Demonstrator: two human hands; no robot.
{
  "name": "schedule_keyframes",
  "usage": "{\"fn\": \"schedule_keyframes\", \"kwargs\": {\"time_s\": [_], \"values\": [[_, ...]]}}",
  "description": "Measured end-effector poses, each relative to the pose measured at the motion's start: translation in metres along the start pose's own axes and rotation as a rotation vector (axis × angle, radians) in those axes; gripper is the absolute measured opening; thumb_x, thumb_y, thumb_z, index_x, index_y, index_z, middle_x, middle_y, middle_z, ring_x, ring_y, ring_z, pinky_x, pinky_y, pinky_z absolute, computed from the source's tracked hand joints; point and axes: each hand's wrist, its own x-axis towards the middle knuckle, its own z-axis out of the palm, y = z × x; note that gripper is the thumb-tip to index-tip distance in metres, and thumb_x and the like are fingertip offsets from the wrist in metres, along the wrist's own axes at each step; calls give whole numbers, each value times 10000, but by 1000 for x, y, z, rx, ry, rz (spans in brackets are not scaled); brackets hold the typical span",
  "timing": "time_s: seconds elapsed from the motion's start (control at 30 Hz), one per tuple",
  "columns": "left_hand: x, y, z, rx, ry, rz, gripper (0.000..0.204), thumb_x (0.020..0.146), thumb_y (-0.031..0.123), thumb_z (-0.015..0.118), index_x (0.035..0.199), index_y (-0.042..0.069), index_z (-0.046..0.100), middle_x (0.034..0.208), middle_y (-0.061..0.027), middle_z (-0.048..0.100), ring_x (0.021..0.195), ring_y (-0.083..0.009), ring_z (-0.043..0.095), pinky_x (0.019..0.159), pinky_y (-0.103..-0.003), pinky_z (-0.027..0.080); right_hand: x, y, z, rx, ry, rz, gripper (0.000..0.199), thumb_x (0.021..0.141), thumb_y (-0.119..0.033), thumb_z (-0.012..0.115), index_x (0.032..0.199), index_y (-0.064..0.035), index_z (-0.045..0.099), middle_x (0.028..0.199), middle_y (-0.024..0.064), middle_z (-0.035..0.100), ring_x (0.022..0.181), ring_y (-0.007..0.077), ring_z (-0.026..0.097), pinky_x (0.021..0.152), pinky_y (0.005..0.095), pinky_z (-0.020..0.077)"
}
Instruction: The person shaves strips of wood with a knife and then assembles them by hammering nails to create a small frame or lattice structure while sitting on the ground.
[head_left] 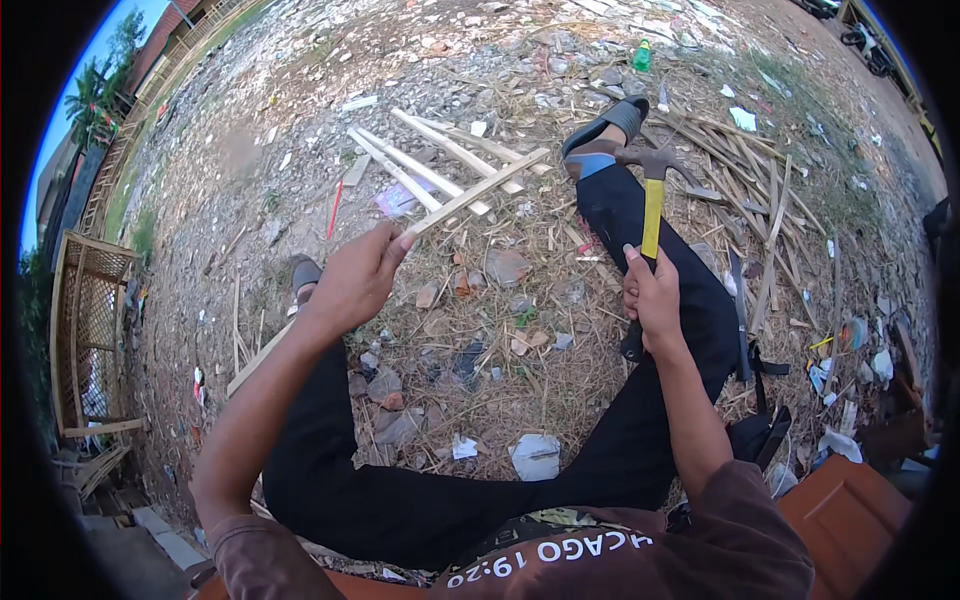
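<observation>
My left hand (pixel 352 278) is closed round the near end of a wooden strip (pixel 480 190), which slants up and away to the right. The strip's far part crosses over several pale wooden strips (pixel 395 170) lying fanned out on the ground. Whether it touches them I cannot tell. In my right hand (pixel 655 300) is a claw hammer (pixel 653 215), gripped by its yellow and black handle. The hammer stands head up over my right leg, its rusty brown head near my ankle and apart from the strips.
A pile of thin wood sticks (pixel 765 215) lies right of my leg, with a long dark tool (pixel 740 310) nearer. A thin red stick (pixel 335 208) rests left of the strips. A wooden lattice frame (pixel 90 335) stands far left. Stones and litter cover the ground; a green bottle (pixel 641 56) lies ahead.
</observation>
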Motion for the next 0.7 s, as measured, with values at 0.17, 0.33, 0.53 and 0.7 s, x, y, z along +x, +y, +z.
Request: {"fn": "schedule_keyframes", "kwargs": {"time_s": [0.17, 0.33, 0.53, 0.7], "values": [[-20, -61, 99, -41, -110, 45, 363, 1032, 356, 437, 1018, 11, 548, 880, -239, 605, 894, -422, 598, 785, -493, 451, -15, 29, -5, -1, 9, 108, 196, 989, -252, 587, 920, -109, 472, 593, -73, 349, 421, 10, 320, 361, 192, 273], [-44, -66, 148, 138, -216, 65, 313, 1016, 339, 457, 1067, 35, 511, 960, -209, 628, 877, -427, 630, 752, -529, 500, -18, 53, -13, 2, 23, 160, 190, 986, -249, 589, 957, -100, 476, 608, -70, 354, 425, 12, 317, 365, 190, 273], [-40, -58, 145, 117, -293, 0, 319, 1012, 356, 472, 1096, 50, 511, 869, -211, 636, 831, -435, 625, 724, -543, 468, -17, 54, -8, -87, 4, 205, 181, 970, -226, 607, 957, -99, 478, 606, -76, 360, 435, 8, 320, 374, 186, 277], [-36, -58, 140, 151, -274, 30, 286, 1010, 336, 472, 1070, 60, 510, 900, -197, 655, 806, -423, 646, 687, -534, 502, -20, 60, -4, -57, -33, 223, 164, 970, -195, 601, 931, -109, 467, 610, -79, 364, 445, -1, 317, 380, 182, 272]]}}
